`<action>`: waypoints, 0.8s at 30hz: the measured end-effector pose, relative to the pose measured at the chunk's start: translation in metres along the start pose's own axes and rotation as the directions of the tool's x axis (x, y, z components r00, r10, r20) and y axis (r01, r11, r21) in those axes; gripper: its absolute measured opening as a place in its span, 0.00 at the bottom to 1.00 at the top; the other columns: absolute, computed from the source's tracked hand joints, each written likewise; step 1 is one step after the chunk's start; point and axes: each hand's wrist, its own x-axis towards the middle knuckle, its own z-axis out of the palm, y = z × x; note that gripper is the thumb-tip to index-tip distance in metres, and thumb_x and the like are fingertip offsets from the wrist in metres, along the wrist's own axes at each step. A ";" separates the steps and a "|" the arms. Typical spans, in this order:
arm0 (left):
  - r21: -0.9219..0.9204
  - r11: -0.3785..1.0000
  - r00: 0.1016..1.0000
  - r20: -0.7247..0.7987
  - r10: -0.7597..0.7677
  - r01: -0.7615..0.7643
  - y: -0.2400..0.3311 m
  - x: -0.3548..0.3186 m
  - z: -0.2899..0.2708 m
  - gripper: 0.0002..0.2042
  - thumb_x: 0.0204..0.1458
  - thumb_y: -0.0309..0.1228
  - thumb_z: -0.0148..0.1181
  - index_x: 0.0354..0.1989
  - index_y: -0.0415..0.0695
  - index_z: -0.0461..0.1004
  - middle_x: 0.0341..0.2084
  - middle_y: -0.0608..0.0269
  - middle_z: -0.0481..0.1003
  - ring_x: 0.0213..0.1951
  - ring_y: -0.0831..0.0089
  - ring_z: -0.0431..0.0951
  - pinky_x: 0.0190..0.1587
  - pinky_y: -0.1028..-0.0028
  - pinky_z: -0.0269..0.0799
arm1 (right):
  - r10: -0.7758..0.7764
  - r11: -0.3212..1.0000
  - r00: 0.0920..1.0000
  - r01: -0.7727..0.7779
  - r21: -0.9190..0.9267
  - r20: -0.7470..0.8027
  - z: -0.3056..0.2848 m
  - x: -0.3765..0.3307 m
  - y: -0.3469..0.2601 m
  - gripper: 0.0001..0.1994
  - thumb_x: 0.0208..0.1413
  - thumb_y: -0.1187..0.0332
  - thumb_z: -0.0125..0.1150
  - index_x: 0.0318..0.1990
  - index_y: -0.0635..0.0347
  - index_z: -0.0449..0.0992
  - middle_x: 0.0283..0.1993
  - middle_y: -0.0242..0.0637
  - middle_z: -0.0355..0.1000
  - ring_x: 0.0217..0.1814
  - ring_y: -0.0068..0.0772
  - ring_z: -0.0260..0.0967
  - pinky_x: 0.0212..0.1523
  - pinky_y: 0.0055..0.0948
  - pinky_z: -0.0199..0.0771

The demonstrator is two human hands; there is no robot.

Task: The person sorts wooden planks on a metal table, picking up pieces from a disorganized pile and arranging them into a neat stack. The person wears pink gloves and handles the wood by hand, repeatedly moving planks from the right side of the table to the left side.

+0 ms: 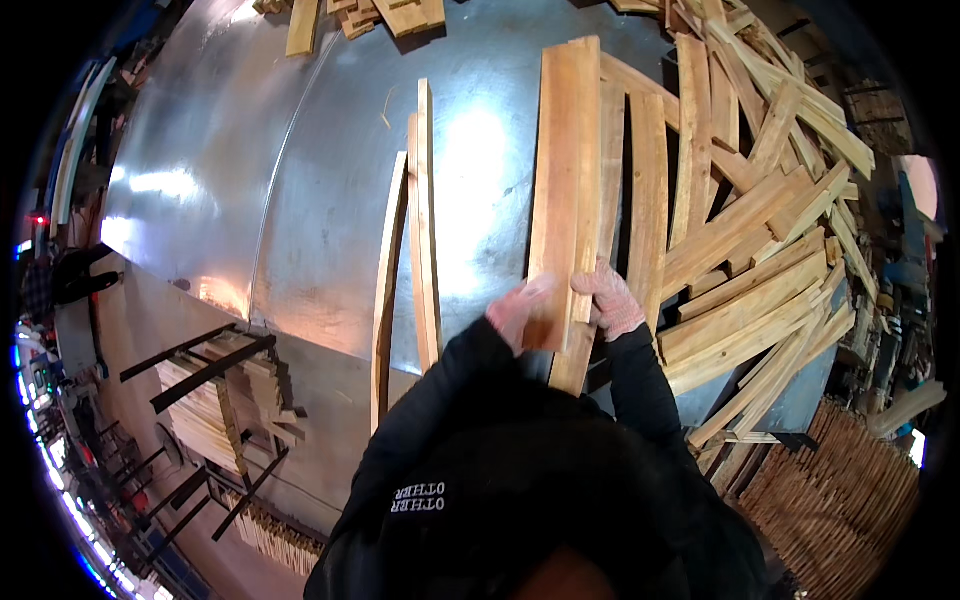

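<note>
**Two gloved hands lining up wooden slats on a metal table**

Both hands are on the same pair of slats lying side by side on the table. The left hand is pressed flat over their near end, fingers spread, and the right hand curls round the right edge. Looks to me like they're squeezing the boards together so the edges sit flush.

More single slats lie right beside them, and a loose heap of slats is piled to the right within easy reach. Three thin strips sit apart on the left.

The table is shiny sheet metal, glaring under the lights. Bundles of sticks stand lower right, and a rack of stacked wood lower left. Proper workshop clutter.
</note>
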 end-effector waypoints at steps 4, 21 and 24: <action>-0.376 0.912 0.986 0.072 -0.150 0.166 -0.043 0.028 -0.007 0.32 0.59 0.48 0.59 0.63 0.35 0.64 0.56 0.56 0.71 0.58 0.68 0.70 0.64 0.65 0.63 | 0.069 0.961 0.996 -0.054 -0.272 0.047 0.025 -0.003 -0.030 0.41 0.51 0.58 0.73 0.66 0.72 0.59 0.59 0.43 0.69 0.61 0.32 0.66 0.59 0.28 0.68; 0.510 0.643 0.444 -0.851 0.280 0.571 0.279 0.188 -0.275 0.40 0.49 0.65 0.57 0.50 0.35 0.73 0.38 0.43 0.80 0.42 0.62 0.83 0.45 0.63 0.76 | -0.694 -0.085 0.702 -0.297 -0.951 -0.157 0.036 -0.015 -0.065 0.53 0.44 0.49 0.72 0.73 0.60 0.49 0.72 0.59 0.51 0.74 0.59 0.48 0.72 0.48 0.50; 0.754 0.508 0.598 -0.648 0.471 0.416 0.186 0.147 -0.159 0.39 0.48 0.54 0.63 0.64 0.41 0.61 0.46 0.43 0.76 0.50 0.51 0.78 0.51 0.56 0.73 | -0.677 -0.148 0.683 -0.492 -0.858 -0.274 0.028 -0.015 -0.068 0.55 0.41 0.47 0.73 0.73 0.58 0.48 0.72 0.58 0.53 0.74 0.58 0.50 0.69 0.47 0.55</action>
